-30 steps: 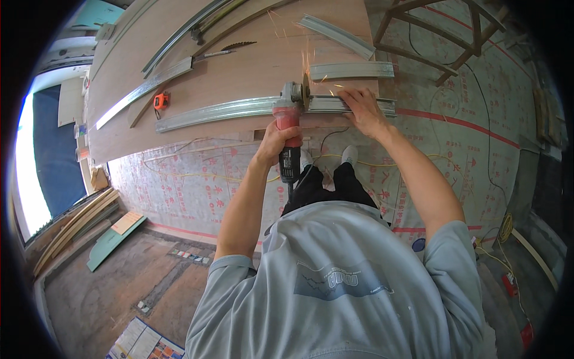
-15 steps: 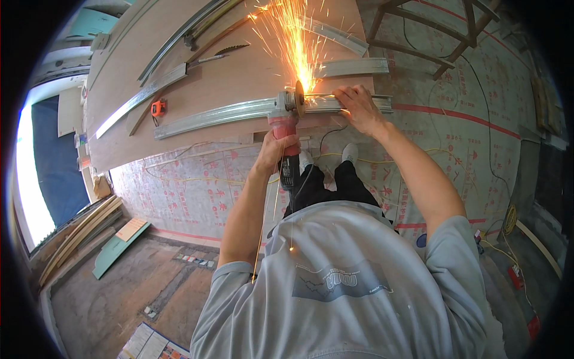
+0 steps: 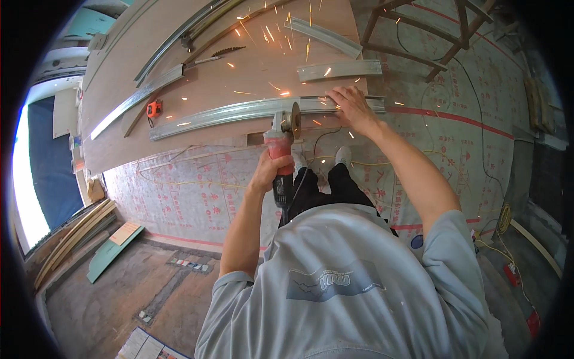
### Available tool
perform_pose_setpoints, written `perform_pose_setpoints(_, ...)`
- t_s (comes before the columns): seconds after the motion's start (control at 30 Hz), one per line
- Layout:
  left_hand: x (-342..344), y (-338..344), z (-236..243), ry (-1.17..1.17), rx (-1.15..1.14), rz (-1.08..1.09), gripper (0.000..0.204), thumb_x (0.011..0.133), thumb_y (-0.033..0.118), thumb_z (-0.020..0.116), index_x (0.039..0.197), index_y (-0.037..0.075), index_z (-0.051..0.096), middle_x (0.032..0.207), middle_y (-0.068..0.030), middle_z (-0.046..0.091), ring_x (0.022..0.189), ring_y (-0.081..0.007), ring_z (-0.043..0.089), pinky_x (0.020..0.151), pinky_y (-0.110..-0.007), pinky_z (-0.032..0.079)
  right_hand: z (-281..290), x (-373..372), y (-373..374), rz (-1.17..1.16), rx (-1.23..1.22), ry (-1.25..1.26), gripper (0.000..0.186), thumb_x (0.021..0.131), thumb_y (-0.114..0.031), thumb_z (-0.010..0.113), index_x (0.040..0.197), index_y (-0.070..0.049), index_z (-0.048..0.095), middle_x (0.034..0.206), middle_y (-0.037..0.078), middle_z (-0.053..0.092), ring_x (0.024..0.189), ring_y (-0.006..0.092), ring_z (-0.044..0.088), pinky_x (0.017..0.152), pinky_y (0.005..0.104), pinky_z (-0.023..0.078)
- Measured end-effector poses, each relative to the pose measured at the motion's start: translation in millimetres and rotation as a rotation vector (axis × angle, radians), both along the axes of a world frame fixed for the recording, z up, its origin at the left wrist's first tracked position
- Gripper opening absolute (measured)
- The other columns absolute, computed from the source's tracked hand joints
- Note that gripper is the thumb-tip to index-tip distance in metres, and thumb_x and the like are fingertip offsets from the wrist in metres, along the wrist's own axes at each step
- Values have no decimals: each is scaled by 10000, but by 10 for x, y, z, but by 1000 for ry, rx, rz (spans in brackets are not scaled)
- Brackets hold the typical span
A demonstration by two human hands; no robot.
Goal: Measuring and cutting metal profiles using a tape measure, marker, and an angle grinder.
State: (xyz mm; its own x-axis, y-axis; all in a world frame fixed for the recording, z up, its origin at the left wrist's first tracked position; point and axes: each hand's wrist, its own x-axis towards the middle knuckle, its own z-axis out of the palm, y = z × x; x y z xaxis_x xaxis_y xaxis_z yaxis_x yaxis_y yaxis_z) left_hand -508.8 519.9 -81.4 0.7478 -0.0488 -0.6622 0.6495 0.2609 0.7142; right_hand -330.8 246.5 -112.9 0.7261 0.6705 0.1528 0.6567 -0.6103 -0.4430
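My left hand (image 3: 267,170) is wrapped round the red and black body of an angle grinder (image 3: 278,143). Its thin disc (image 3: 295,121) stands upright at the near edge of a long galvanized metal channel (image 3: 224,113) lying across the board. My right hand (image 3: 354,109) grips the right part of that channel, fingers over its far edge and thumb hidden. Scattered sparks hang in the air over the board. A short metal channel piece (image 3: 339,70) lies just beyond my right hand.
The large brown board (image 3: 263,66) carries an orange tape measure (image 3: 155,109), a hammer (image 3: 187,42), a dark saw blade (image 3: 229,51) and more metal channels (image 3: 326,37). A wooden trestle (image 3: 412,21) stands far right. Yellow and black cords run over the floor sheet (image 3: 209,203).
The dense spray of sparks has thinned to a few scattered ones. The grinder has come slightly back toward me, off the channel's middle. My right hand keeps its hold.
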Motion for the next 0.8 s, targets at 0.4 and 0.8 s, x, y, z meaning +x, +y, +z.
perform_pose_setpoints(0.4,235,142,473,-257,-69,203,246,843,116,724,1034,15,607,837,-89,681,742,-198,671,700,-346,569,244,817,217,-81,-63,-30,585,810,-105,764,1359,-65,563,1350,142,556,1216,347,543,1068,444,414)
perform_pose_setpoints(0.8,807,-832,862,-527,-101,-119,523,918,221,743,1334,-5,521,1307,-135,620,1217,-242,587,1068,-383,444,1384,-1172,256,-603,440,559,585,700,-174,803,1209,-50,543,1000,250,681,988,457,654,790,498,523)
